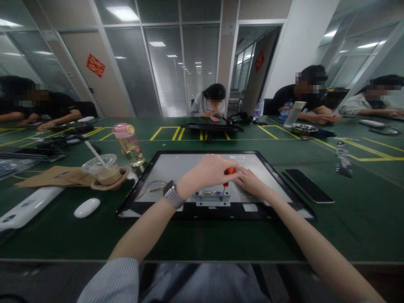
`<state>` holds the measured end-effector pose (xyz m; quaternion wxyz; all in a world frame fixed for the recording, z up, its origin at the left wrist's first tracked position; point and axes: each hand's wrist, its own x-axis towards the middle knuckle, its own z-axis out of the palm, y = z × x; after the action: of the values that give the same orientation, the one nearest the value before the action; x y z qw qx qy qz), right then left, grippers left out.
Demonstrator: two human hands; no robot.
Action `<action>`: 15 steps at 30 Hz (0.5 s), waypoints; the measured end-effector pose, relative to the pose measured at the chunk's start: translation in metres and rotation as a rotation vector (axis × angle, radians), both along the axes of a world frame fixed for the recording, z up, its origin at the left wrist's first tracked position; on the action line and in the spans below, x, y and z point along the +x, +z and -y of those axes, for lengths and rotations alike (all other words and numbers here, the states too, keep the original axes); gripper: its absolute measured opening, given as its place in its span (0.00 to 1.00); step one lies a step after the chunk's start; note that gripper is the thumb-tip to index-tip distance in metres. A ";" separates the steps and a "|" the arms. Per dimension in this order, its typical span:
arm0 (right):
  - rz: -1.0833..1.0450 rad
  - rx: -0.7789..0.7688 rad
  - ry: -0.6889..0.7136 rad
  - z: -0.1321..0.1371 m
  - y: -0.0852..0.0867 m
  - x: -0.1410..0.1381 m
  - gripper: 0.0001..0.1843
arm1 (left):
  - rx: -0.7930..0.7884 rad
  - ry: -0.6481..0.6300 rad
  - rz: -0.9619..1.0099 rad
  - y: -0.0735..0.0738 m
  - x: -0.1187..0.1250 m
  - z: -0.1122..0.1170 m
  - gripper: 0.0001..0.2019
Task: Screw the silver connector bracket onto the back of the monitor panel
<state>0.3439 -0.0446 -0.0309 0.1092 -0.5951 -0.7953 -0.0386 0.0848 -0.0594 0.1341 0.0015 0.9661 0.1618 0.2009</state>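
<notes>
A flat monitor panel [176,166] with a black frame lies face down on the green table in front of me. My left hand [206,172], a watch on its wrist, grips an orange-handled screwdriver [227,176] held upright, its tip on a small metal connector bracket [212,198] near the panel's front edge. My right hand [252,183] rests flat on the panel's back, fingers touching the screwdriver handle. Thin wires [154,185] run across the panel at the left.
A pink-lidded bottle [129,145], plastic cup with straw [102,168], brown paper bag [50,176], white mouse [87,207] and white device [28,206] sit left. A phone [307,185] lies right. Another monitor [213,127] lies beyond. Several people sit around the table.
</notes>
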 end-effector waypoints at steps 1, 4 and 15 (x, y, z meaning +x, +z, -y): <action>0.000 -0.014 -0.007 0.000 0.001 0.000 0.27 | 0.023 0.030 -0.011 0.000 -0.001 0.001 0.12; 0.014 -0.063 -0.049 0.002 0.004 -0.002 0.30 | 0.052 0.104 -0.012 0.001 -0.007 0.005 0.13; 0.028 -0.088 -0.082 0.004 0.008 -0.007 0.30 | -0.269 0.083 0.109 -0.017 -0.029 0.002 0.08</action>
<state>0.3373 -0.0488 -0.0234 0.0699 -0.6307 -0.7727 -0.0164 0.0562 -0.0609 0.1174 0.1314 0.9373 0.2267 0.2296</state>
